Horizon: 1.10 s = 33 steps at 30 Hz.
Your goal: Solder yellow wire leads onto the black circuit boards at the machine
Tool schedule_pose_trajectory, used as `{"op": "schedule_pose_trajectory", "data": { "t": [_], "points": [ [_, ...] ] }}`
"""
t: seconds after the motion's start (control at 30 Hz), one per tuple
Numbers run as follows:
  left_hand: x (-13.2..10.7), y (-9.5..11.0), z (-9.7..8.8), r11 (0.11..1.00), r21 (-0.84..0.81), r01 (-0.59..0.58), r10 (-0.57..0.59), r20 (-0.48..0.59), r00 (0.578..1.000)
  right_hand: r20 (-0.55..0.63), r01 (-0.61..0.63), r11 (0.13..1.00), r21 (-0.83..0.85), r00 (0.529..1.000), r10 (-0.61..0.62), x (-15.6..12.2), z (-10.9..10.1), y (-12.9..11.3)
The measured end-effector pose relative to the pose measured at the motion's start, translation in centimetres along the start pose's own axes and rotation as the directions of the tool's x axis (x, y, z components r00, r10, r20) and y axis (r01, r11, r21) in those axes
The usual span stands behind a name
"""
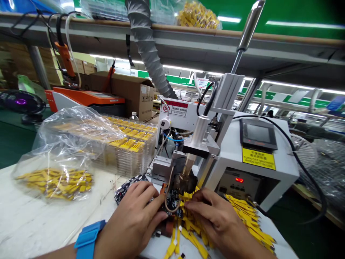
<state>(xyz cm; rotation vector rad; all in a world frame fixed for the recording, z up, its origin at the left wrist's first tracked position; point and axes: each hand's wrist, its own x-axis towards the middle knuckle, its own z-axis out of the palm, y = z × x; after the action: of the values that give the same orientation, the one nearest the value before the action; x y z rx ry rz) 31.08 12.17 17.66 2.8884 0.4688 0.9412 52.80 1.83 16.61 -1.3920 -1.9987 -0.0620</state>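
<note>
My left hand (134, 216), with a blue strap (88, 237) on its wrist, is closed at the edge of a small black circuit board (176, 213) under the machine's soldering head (185, 181). Index finger and thumb press at the board's left side. My right hand (218, 219) is closed in a pinch on a short yellow cable (185, 196) at the board's right side; the cable's tip is partly hidden by the fingers. More yellow cables (194, 239) with small plugs lie below and between my hands. Several dark circuit boards (126, 187) lie behind my left hand.
The grey-white machine (229, 144) with a small screen stands ahead. At left are a plastic bag (56, 180) of yellow pieces and stacked clear trays (129, 158). A yellow cable pile (248, 219) lies right. A grey hose (151, 46) hangs from the shelf.
</note>
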Motion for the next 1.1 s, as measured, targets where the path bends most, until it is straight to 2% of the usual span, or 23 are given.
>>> {"op": "schedule_pose_trajectory", "data": {
  "t": [0.23,0.47,0.6,0.8,0.93,1.0,1.1],
  "points": [
    [-0.1,-0.3,0.5,0.992,0.053,-0.116,0.116,0.005,0.993,-0.007,0.045,0.999,-0.015,0.999,-0.045,0.4,0.0,-0.2],
    [-0.1,-0.5,0.6,0.995,0.008,-0.103,0.103,0.045,0.994,0.026,0.056,0.998,0.000,0.998,-0.056,0.5,-0.5,-0.3],
    [-0.2,-0.5,0.7,0.996,-0.029,-0.086,0.088,0.063,0.994,0.027,0.070,0.996,-0.053,0.997,-0.069,0.5,-0.4,-0.3],
    [-0.1,-0.2,0.4,0.995,-0.045,-0.094,0.099,0.135,0.986,0.092,0.139,0.981,-0.132,0.988,-0.128,0.5,-0.5,0.0],
    [0.2,0.0,0.0,0.994,-0.028,-0.108,0.111,0.143,0.983,0.160,0.100,0.976,-0.193,0.985,-0.070,0.7,-0.8,-0.5],
    [0.3,0.0,-0.2,0.990,0.015,-0.140,0.136,0.149,0.979,0.199,0.091,0.972,-0.216,0.979,-0.047,0.7,-0.9,-0.7],
    [0.4,-0.2,-0.3,0.967,0.095,-0.236,0.215,0.186,0.959,0.189,0.094,0.979,-0.183,0.980,-0.058,0.7,-0.9,-0.6]
  ]
}}
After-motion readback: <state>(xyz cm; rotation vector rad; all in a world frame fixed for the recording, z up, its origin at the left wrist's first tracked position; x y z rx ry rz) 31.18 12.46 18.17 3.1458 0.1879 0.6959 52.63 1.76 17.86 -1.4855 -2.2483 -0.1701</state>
